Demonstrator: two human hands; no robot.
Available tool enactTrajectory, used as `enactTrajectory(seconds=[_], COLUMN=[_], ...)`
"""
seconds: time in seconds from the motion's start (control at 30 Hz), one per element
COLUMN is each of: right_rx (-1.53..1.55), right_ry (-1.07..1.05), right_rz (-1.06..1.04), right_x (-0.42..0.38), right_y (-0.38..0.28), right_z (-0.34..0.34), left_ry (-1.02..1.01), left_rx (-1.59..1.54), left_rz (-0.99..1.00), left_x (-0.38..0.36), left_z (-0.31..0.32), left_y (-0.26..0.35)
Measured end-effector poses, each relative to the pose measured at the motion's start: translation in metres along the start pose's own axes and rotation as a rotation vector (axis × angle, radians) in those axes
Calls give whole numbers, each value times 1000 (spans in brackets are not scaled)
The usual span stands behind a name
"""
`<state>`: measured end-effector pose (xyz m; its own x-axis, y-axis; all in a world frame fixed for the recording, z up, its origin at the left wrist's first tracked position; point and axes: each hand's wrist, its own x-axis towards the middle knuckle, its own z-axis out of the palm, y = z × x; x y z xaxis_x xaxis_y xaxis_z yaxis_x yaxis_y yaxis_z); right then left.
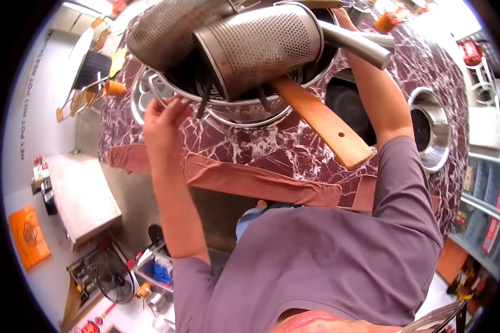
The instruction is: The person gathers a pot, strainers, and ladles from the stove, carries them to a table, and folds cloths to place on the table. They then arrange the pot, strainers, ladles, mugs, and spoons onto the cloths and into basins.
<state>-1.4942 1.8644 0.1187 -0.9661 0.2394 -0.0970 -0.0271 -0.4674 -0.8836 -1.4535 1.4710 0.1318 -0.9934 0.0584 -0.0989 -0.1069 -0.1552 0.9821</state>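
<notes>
A large steel pot (243,115) sits on the marbled tabletop, loaded with kitchen tools. On top lies a perforated metal strainer basket (261,47) with a tubular steel handle (358,47). A second perforated strainer (172,33) leans at the left. A flat wooden handle (322,119) with a hole sticks out over the front rim. My left hand (164,115) is at the pot's left side, fingers closed on its looped metal handle (159,89). My right forearm reaches past the pot's right side; my right hand (341,15) is mostly hidden behind the steel handles.
A black tray (347,105) lies right of the pot, and a steel bowl (439,130) is farther right. Reddish cloth (261,180) runs along the table's near edge. Shelves with bins (486,188) stand at the right. At the left is a pale table (80,188).
</notes>
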Motion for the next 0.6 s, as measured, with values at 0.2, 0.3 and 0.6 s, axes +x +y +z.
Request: enactTrajectory(seconds=[0.2, 0.3, 0.6], right_rx=[-19, -15, -7], right_ry=[244, 393, 672], right_rz=[-118, -154, -228], right_x=[-89, -144, -289], right_y=[-55, -69, 20], right_z=[-62, -108, -289], left_ry=[-375, -548, -896], left_rx=[100, 191, 313], left_rz=[-40, -109, -363], left_x=[44, 69, 121], left_z=[49, 98, 262], left_y=[33, 16, -146])
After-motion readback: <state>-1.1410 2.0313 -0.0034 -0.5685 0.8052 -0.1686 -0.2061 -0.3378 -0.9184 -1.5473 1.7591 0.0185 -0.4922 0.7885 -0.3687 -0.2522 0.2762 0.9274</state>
